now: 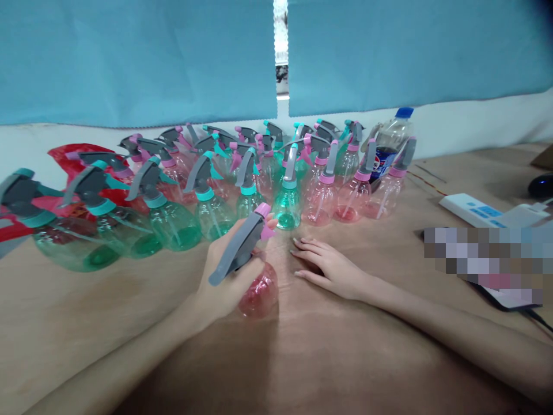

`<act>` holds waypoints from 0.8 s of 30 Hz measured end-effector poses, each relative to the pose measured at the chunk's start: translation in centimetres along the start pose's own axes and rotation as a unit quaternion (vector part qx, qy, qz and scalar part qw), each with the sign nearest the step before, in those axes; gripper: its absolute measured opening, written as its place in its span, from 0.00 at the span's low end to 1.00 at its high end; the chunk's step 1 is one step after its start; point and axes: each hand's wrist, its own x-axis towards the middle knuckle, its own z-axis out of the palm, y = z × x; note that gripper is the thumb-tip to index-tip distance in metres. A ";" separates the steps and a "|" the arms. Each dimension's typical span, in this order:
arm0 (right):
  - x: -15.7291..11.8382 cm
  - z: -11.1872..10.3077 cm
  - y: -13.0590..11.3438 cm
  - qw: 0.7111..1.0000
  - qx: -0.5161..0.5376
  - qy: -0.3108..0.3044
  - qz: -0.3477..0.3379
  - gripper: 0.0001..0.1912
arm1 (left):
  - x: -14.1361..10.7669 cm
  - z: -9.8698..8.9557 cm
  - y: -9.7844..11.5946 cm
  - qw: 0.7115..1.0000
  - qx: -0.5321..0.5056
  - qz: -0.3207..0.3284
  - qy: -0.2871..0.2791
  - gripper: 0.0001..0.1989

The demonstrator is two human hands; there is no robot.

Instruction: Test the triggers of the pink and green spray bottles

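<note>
My left hand (228,276) is wrapped round the neck of a pink spray bottle (261,291) with a grey trigger head and pink nozzle. The bottle is close in front of me, and part of it is hidden behind my fingers. To its right, my right hand (330,268) lies on the brown table, fingers stretched out and slightly spread, holding nothing. Just beyond my hands stands a green spray bottle (287,204), in a front row of several green bottles (175,225) on the left and several pink bottles (319,202) on the right.
More spray bottles crowd behind the front row. A red plastic bag (82,158) lies at the back left. A cola bottle with a blue cap (405,113) stands at the back right. Further right are a white power strip (470,210) and a blurred-out flat device with a cable.
</note>
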 end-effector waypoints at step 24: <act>-0.1 0.1 0.1 1.000 0.022 0.011 -0.001 0.25 | 0.1 0.1 -0.1 1.000 -0.010 -0.008 0.001 0.15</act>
